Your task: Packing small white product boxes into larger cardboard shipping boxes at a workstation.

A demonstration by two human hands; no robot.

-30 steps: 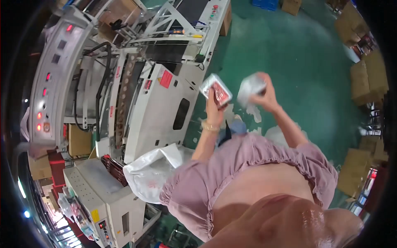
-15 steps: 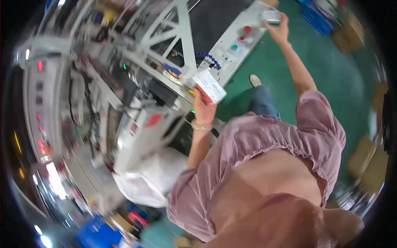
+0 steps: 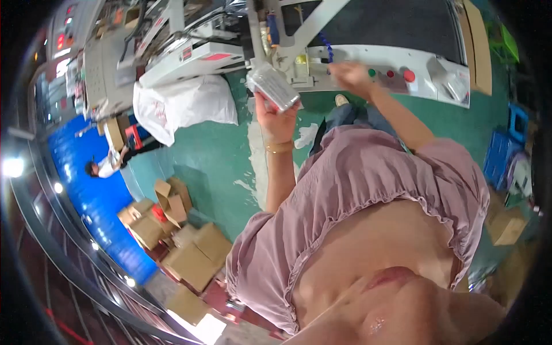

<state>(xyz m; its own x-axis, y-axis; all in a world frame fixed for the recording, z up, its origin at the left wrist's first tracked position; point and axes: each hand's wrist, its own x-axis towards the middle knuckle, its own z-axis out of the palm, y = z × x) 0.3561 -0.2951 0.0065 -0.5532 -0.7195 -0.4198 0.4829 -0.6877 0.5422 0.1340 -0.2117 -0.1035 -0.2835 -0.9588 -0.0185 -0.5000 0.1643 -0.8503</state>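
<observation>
My left hand (image 3: 277, 123) is closed around a white, printed, plastic-wrapped packet (image 3: 272, 86), with some red at its underside. It holds the packet up in front of the machine's white frame. My right hand (image 3: 352, 79) is smeared by motion near the front edge of the machine's white panel (image 3: 425, 69), left of the green button (image 3: 372, 73). I cannot make out its fingers or anything in them. A second packet (image 3: 455, 86), silvery and shiny, lies on the panel's right end, away from both hands.
Behind the panel runs a dark conveyor belt (image 3: 397, 26). A red button (image 3: 409, 76) stands up from the panel. A white sack (image 3: 187, 106) sits left on the green floor, with cardboard boxes (image 3: 198, 259) nearer. Another person (image 3: 106, 167) is at far left. Blue crates (image 3: 500, 152) stand right.
My right hand has left the silvery packet on the panel and come left toward my left hand. My left hand still holds its packet. The whole view has turned.
</observation>
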